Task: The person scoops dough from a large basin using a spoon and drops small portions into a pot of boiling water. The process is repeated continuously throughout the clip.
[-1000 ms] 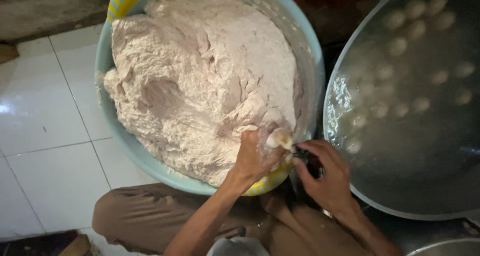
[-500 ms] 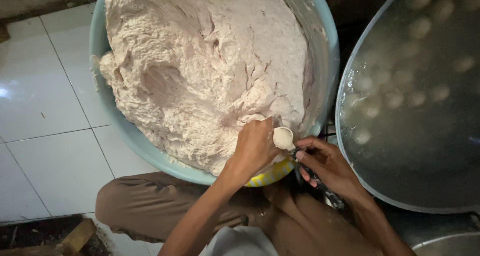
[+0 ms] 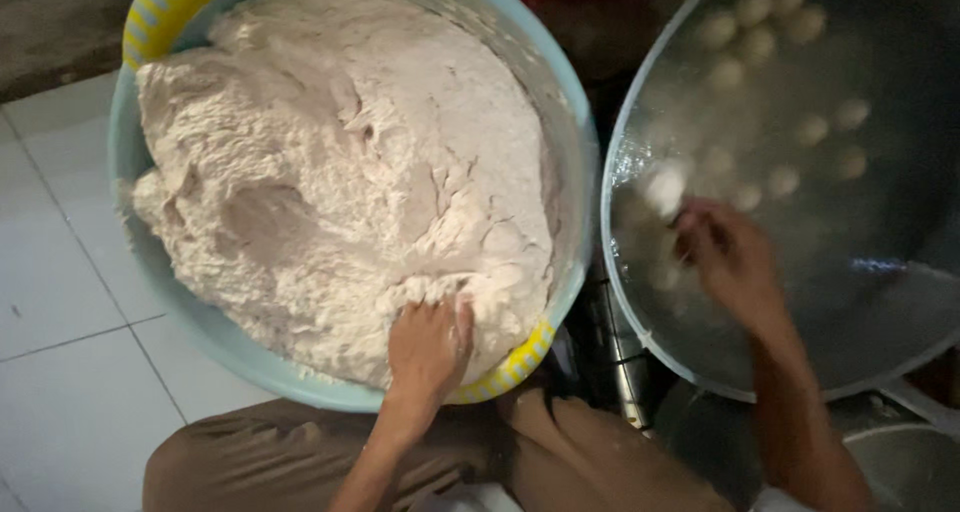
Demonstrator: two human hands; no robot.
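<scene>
A big light-blue basin (image 3: 575, 152) with yellow striped handles holds a large mound of pale pinkish paste (image 3: 340, 182). My left hand (image 3: 428, 347) digs its fingers into the near edge of the paste. My right hand (image 3: 728, 257), blurred, reaches over a wide metal pot (image 3: 640, 342) of steaming water. A pale ball of paste (image 3: 665, 187) lies at its fingertips, over the water. Whether the fingers still grip the ball or a spoon is unclear. Several pale balls (image 3: 760, 42) float at the pot's far side.
White floor tiles (image 3: 60, 292) lie to the left. My brown-trousered legs (image 3: 270, 462) sit below the basin. A stove part (image 3: 615, 357) shows between basin and pot, and another metal rim (image 3: 905, 462) at the lower right.
My right hand moved from the basin's near rim out over the pot, and a pale ball is now at its fingertips. My left hand opened and pushed back into the paste.
</scene>
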